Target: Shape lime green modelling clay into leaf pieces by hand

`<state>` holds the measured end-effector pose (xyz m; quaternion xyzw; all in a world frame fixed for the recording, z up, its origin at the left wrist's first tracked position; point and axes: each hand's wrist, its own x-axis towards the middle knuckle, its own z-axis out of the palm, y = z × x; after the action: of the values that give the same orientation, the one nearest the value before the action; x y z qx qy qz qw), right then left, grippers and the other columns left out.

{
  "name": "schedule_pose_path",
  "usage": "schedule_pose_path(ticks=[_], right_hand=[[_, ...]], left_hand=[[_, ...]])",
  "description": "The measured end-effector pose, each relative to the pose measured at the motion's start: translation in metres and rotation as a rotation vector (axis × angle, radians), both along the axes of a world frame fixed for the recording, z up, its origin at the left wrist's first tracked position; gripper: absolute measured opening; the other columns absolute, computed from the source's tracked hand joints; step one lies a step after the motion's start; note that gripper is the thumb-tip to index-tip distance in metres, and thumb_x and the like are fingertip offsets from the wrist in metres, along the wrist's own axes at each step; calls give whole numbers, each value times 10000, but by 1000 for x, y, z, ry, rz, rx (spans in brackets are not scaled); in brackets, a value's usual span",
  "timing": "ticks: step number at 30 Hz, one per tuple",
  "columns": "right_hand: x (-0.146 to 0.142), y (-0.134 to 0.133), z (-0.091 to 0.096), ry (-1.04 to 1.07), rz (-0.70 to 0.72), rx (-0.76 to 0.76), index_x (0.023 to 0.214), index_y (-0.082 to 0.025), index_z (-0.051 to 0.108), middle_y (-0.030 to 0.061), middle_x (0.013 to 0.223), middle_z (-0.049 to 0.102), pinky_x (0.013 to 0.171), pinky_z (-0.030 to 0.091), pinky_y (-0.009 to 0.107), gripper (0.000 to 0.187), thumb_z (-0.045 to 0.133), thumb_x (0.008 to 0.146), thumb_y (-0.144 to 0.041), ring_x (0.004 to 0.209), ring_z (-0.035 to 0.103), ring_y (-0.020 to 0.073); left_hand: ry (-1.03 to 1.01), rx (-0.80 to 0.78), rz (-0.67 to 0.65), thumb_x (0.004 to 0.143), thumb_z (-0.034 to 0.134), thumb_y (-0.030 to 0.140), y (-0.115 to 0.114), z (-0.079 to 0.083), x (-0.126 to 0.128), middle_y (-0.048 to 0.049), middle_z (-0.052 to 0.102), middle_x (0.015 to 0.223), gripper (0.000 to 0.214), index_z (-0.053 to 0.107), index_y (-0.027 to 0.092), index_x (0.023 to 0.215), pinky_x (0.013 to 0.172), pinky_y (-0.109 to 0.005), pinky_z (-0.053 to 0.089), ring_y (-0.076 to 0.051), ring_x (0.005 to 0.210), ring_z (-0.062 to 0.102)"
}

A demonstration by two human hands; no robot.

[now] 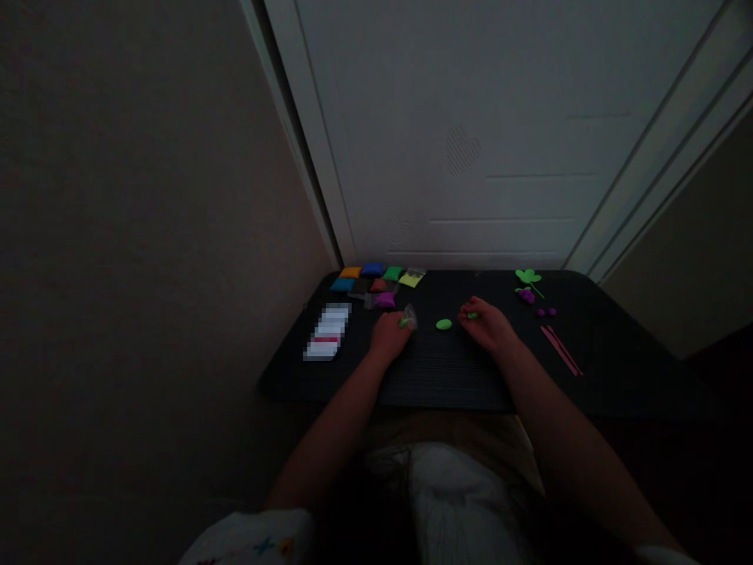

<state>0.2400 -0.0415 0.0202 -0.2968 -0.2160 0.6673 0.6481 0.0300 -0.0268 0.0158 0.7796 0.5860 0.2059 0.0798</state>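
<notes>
On a small black table (447,377), my left hand (389,333) is closed round a small clear packet of green clay (408,319). My right hand (487,323) rests on the table to the right, its fingertips pinching a small bit of green clay (471,315). Between the hands lies a flattened green clay disc (444,324).
Coloured clay packets (376,281) lie in rows at the back left. A white booklet (328,333) sits at the left. A green clay leaf with stem (528,278), purple clay balls (544,311) and pink sticks (561,349) lie at the right. A white door (471,133) stands behind.
</notes>
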Motion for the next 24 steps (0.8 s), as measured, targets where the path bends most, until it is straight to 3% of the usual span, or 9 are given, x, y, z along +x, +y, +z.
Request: schedule_pose_path(ticks=[3,6,10,14,19,24], right_hand=[[0,0,1,-3,12,12,714,-205,446,-44,619,501,491,421,190,228,495,620,-4,576,507,66],[1,-3,5,-3,104,15,691,-198,434,-52,566,466,402,353,181,91,521,696,-173,457,435,52],[3,-6,9,-21,200,24,672,-200,416,-85,444,317,346,268,184,182,454,756,-357,338,283,44],[0,-6,9,-53,128,-11,659,-204,395,-101,404,241,327,205,174,189,425,780,-346,301,188,39],[-2,-4,8,-102,33,-17,676,-210,413,-78,461,381,385,316,197,189,437,758,-379,360,346,55],[0,0,3,-115,31,-55,671,-205,444,-40,588,514,505,405,229,42,451,711,-214,540,501,85]], left_hand=[[5,2,-4,756,382,355,0,1,0,-35,599,824,260,569,178,787,621,-244,331,-158,780,510],[0,-1,-4,758,379,345,-1,2,0,-38,601,855,259,571,178,809,627,-244,332,-158,791,513],[-3,11,-18,763,369,343,-2,4,0,-38,604,864,265,570,177,807,624,-243,331,-156,784,515],[6,9,-5,764,372,355,-2,4,1,-36,609,842,265,571,183,801,614,-242,330,-158,777,523],[5,9,7,757,392,370,-2,4,1,-37,611,867,261,571,192,825,633,-243,336,-164,801,527],[-12,15,-18,757,384,379,0,1,0,-42,608,854,273,570,187,809,635,-245,335,-169,791,521]])
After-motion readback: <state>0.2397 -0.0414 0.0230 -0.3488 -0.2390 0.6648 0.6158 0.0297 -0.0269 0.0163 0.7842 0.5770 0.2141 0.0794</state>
